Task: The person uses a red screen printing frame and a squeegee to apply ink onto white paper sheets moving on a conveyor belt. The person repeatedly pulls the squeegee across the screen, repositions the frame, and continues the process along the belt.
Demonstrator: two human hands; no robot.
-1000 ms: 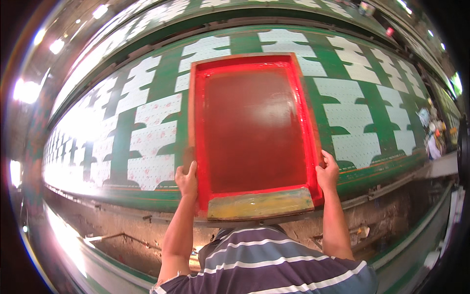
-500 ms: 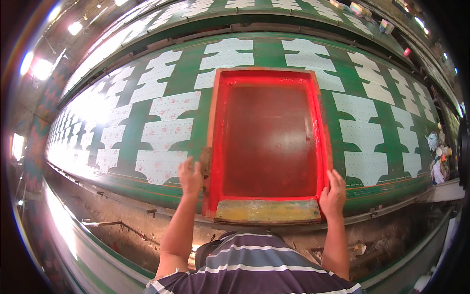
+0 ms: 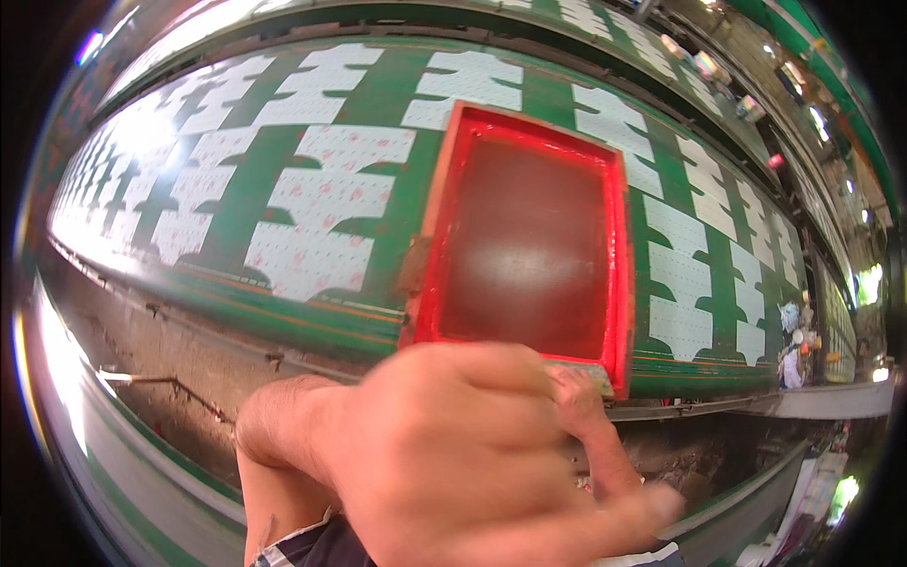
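Note:
A red-stained screen printing frame [image 3: 619, 283] with a dark mesh [image 3: 529, 236] lies on the long green printing table [image 3: 236, 203]. Close to the camera, my left hand [image 3: 453, 454] covers much of the lower middle, slightly blurred. Its fingers are curled in and its thumb points right; no object shows in it. Behind it, my right hand [image 3: 578, 402] is at the frame's near end, its fingers bent over a yellow-stained board [image 3: 601, 380]. Most of that board is hidden behind my left hand.
White cut pieces [image 3: 326, 213] lie in rows along the table, several left of the frame with reddish prints. A metal rail [image 3: 709, 406] runs along the near edge. Rags and small items [image 3: 798, 340] sit at the right end. Another table with white pieces stands beyond.
My left hand has left the frame's left side and come up close to the camera. My right hand has shifted from the frame's right side onto its near end. The view has tilted.

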